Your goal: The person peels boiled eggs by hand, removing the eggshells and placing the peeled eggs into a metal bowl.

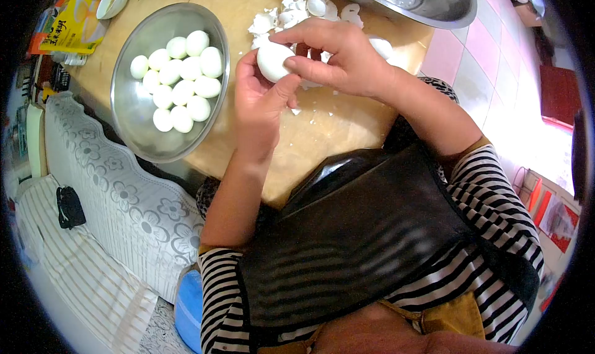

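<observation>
The left hand (255, 106) and right hand (353, 56) share one white egg (273, 63).

The white egg is held over the tabletop (347, 122), between the shiny bowl (131, 103) by the left edge and the broken shells (316, 7) toward the far right corner. The left hand curls around it, thumb at the near side, maybe so it can't slip. The right hand pinches it with thumb and pointing finger, perhaps to keep it steady. The bowl's high sides likely stop the other eggs (183, 92) rolling off. The shells lie in a heap, maybe to keep them away from those eggs.
</observation>
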`<state>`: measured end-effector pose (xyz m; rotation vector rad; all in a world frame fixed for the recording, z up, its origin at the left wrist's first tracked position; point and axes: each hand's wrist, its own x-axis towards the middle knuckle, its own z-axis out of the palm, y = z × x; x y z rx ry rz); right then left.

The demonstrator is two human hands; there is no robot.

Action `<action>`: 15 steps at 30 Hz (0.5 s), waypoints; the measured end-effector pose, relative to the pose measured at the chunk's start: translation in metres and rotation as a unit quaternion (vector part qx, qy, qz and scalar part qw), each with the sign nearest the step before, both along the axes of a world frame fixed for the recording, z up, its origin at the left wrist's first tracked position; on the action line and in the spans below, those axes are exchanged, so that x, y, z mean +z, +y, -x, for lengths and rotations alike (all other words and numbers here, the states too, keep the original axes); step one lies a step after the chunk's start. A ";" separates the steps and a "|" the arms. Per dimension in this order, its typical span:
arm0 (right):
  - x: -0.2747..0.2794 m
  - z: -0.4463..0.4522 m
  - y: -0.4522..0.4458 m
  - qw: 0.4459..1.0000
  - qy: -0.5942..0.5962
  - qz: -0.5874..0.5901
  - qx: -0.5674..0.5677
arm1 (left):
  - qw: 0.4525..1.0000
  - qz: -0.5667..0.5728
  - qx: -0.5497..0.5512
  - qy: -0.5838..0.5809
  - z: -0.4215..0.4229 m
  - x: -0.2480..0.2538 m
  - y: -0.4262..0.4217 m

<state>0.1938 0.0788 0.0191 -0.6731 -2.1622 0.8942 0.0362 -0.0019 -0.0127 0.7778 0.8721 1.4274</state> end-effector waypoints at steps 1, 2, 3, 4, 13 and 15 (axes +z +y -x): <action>0.000 0.000 -0.001 1.000 0.000 0.011 0.006 | 1.000 0.007 0.007 0.004 0.000 0.000 0.000; 0.001 0.000 -0.001 1.000 0.000 0.011 0.006 | 1.000 0.013 0.013 0.007 -0.001 0.001 0.000; 0.001 0.000 -0.001 1.000 0.002 0.007 -0.001 | 1.000 0.013 0.013 0.007 -0.001 0.003 0.000; 0.000 0.000 -0.001 1.000 0.004 0.002 -0.009 | 1.000 0.017 0.017 0.013 -0.001 0.005 0.001; -0.001 0.001 -0.002 0.988 0.026 0.140 -0.063 | 0.999 -0.006 0.015 0.030 0.002 0.001 0.002; -0.008 -0.001 0.006 0.984 0.020 0.162 -0.073 | 1.000 -0.004 0.015 0.026 0.001 0.003 0.003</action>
